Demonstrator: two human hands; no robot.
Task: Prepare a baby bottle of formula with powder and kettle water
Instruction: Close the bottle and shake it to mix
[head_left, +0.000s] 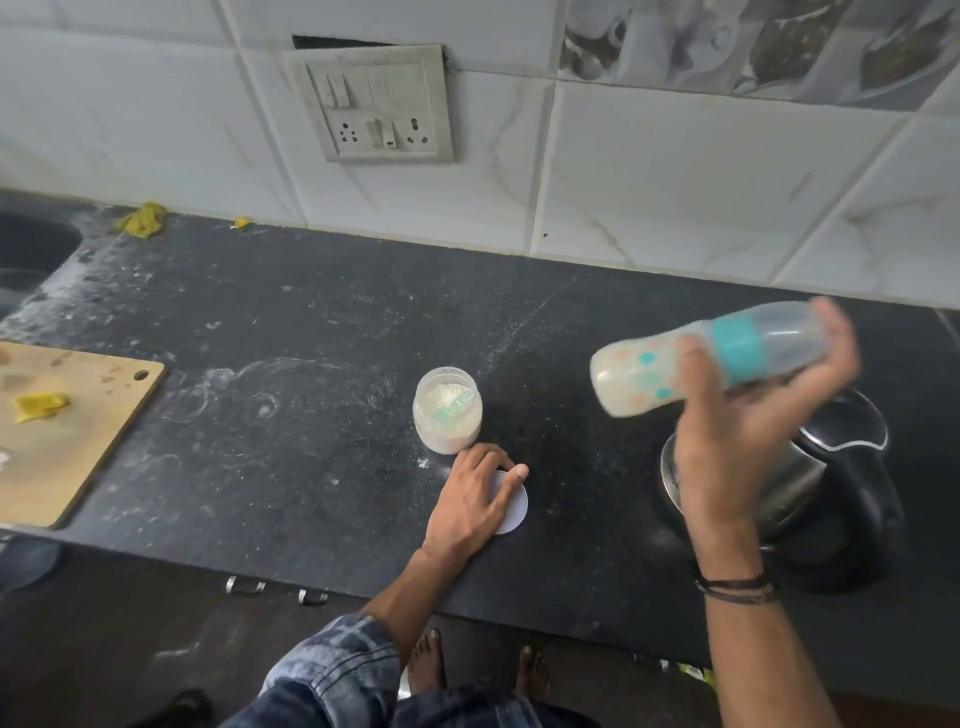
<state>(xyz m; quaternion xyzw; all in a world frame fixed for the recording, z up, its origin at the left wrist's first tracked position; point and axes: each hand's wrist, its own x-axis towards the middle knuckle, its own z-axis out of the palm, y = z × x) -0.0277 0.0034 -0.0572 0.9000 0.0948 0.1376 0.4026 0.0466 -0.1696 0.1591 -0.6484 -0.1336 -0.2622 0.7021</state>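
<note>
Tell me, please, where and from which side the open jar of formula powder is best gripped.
Grip the powder jar around its straight lower wall, coming from the left side. It stands upright and open with a scoop inside, so avoid the mouth; the left hand rests on the white lid at its near right.

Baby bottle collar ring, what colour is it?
Teal, on the baby bottle; seen in the head view.

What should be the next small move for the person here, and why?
Probably lift the flat white round lid under the left hand and close the clear plastic powder jar. The jar stands open, a green scoop inside, while the right hand already holds the capped, milky baby bottle sideways.
</note>
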